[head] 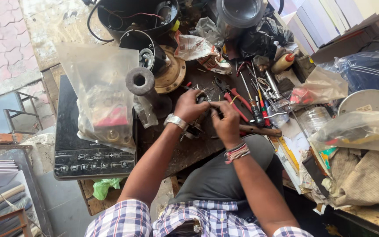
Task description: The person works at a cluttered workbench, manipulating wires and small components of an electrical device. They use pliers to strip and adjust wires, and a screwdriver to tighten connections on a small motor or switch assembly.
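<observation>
Right now you are pinching a small metal part (pixel 195 128) between both hands, left hand (pixel 191 105) gripping its body, right hand (pixel 226 120) working its top; it looks stiff and fiddly.

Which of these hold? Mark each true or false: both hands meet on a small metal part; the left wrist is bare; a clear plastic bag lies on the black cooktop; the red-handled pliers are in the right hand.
1. Both the left hand and right hand meet on the small metal part: true.
2. Left wrist bare: false; it wears a metal watch.
3. Clear plastic bag lies on the black cooktop: true.
4. Red-handled pliers in the right hand: false; they lie on the bench.
</observation>
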